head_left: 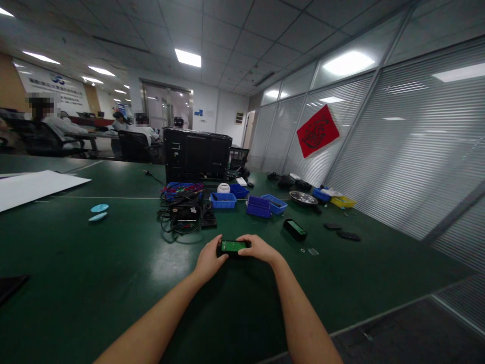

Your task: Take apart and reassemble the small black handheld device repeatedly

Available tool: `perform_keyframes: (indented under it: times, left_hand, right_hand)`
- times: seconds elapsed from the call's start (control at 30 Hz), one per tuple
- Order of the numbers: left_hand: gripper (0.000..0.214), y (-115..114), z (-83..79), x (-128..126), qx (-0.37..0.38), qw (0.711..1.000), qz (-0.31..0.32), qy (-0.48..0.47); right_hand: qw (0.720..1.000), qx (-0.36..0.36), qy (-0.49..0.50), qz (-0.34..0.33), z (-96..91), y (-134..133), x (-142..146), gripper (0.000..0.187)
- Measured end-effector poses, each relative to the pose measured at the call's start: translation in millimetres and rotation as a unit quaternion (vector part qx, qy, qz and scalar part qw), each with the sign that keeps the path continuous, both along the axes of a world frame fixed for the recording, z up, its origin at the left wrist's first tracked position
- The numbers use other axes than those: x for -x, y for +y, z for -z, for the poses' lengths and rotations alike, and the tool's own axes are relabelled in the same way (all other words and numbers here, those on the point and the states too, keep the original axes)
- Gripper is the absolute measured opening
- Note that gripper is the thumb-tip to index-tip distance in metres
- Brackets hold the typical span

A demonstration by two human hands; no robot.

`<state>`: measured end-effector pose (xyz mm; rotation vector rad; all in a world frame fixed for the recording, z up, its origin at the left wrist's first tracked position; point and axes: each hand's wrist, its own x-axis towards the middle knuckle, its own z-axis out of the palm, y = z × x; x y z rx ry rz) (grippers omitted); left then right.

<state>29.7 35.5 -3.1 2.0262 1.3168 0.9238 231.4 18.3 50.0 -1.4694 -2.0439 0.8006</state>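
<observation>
Between my two hands is a black plastic case with a green circuit board lying in its top. My left hand grips the case's left end, thumb at the near side and fingers round the far side. At the right end my right hand holds it the same way, its thumb by the board's edge. A second black case with a green board in it rests on the table to the right, touched by neither hand. Close to it lie a small white ring and a clear plastic piece.
Beyond my hands stand blue bins, a black box with tangled cables and a large black monitor-like unit. Rightward are a metal dish, a yellow tray and flat black pieces. Light-blue discs lie left. People sit behind.
</observation>
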Motion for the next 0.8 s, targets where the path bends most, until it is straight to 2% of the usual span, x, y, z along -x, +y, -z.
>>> perform_keyframes:
  times: [0.1, 0.23, 0.33, 0.43, 0.5, 0.6, 0.8]
  left_hand:
    - [0.060, 3.7, 5.3, 0.1, -0.021, 0.999, -0.020, -0.014]
    - [0.056, 7.1, 10.1, 1.7, -0.034, 0.998, -0.036, -0.026]
    - [0.055, 7.2, 10.5, 2.3, -0.025, 0.999, -0.029, -0.028]
    - [0.054, 7.0, 10.6, 2.7, -0.018, 0.999, -0.024, -0.022]
    - [0.053, 7.3, 11.1, 2.9, -0.020, 0.999, -0.024, -0.018]
    - [0.052, 8.0, 11.8, 3.2, -0.024, 0.999, -0.024, -0.014]
    - [0.050, 6.0, 8.0, 3.1, -0.031, 0.999, -0.017, -0.009]
  right_hand:
    - [1.000, 0.001, -0.002, -0.003, 1.9, -0.7, 2.5, 0.043]
    - [0.998, -0.030, -0.031, 0.052, 5.8, 0.8, 4.4, 0.036]
    - [0.986, -0.031, -0.075, 0.143, 7.6, 4.3, 1.3, 0.033]
    - [0.954, -0.003, -0.129, 0.271, 8.4, 8.1, -5.5, 0.038]
    - [0.934, 0.011, -0.150, 0.324, 8.5, 10.1, -10.0, 0.042]
    - [0.927, 0.029, -0.152, 0.343, 8.6, 12.3, -13.8, 0.043]
    - [0.918, 0.023, -0.163, 0.360, 8.8, 13.8, -10.5, 0.024]
